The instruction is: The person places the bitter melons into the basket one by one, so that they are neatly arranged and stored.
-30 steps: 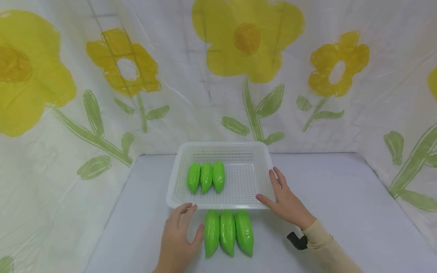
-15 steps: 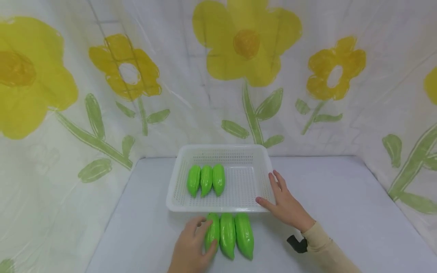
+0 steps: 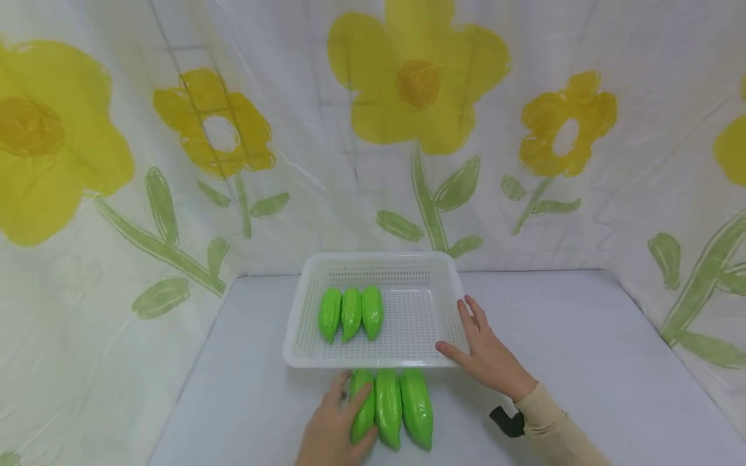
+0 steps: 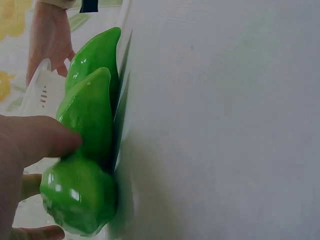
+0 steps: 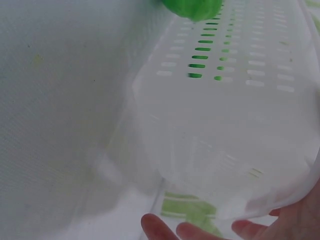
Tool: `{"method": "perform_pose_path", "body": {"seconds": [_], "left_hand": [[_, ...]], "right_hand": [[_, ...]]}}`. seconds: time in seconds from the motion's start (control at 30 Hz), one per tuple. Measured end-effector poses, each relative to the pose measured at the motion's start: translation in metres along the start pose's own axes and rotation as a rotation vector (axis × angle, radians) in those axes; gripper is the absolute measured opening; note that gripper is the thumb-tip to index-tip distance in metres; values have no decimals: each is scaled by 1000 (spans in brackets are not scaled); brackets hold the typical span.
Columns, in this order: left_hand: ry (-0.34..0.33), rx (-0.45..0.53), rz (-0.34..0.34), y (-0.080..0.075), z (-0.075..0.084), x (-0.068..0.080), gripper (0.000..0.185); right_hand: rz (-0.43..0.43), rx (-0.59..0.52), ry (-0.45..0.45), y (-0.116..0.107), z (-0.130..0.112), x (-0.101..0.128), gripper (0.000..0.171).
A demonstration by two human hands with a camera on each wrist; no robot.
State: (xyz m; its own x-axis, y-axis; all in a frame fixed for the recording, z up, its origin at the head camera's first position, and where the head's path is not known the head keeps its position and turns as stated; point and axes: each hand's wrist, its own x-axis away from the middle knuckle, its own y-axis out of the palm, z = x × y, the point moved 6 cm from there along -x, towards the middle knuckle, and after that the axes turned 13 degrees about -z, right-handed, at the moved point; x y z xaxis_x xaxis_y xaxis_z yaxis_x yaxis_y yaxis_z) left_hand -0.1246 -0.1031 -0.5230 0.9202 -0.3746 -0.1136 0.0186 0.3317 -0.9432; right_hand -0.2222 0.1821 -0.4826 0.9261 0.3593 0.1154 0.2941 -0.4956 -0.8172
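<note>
Three glossy green peppers lie side by side on the white table, just in front of a white perforated basket (image 3: 373, 360). My left hand (image 3: 344, 421) grips the leftmost pepper (image 3: 364, 417); in the left wrist view my thumb (image 4: 37, 140) presses on that pepper (image 4: 80, 195), with fingers below it. The middle pepper (image 3: 388, 408) and the right pepper (image 3: 416, 409) touch it. Three more peppers (image 3: 350, 313) lie in the basket's left half. My right hand (image 3: 484, 353) rests with straight fingers on the basket's right front corner (image 5: 240, 125).
The table (image 3: 583, 362) is walled on three sides by a white sheet printed with yellow flowers (image 3: 416, 84). The basket's right half holds nothing. A dark strap (image 3: 506, 421) sits at my right wrist.
My left hand has moved right from beside the peppers onto the leftmost one and closed round it. The right hand has stayed on the basket corner.
</note>
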Motion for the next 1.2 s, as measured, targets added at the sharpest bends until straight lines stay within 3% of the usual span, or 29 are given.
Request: {"method": "perform_pose_path", "body": {"seconds": [0.2, 0.5, 0.83, 1.07, 1.2], "left_hand": [[19, -13, -8, 3, 4, -5, 77], [-23, 51, -67, 5, 4, -8, 71], [-18, 109, -95, -1, 8, -7, 73], [98, 95, -40, -21, 31, 0, 72], [148, 85, -70, -32, 47, 4, 71]], "right_hand": [[5, 0, -7, 1, 0, 0, 102], [4, -1, -4, 0, -2, 1, 102], [3, -1, 3, -1, -3, 1, 102], [0, 1, 11, -2, -3, 1, 103], [-3, -5, 14, -1, -2, 0, 103]]}}
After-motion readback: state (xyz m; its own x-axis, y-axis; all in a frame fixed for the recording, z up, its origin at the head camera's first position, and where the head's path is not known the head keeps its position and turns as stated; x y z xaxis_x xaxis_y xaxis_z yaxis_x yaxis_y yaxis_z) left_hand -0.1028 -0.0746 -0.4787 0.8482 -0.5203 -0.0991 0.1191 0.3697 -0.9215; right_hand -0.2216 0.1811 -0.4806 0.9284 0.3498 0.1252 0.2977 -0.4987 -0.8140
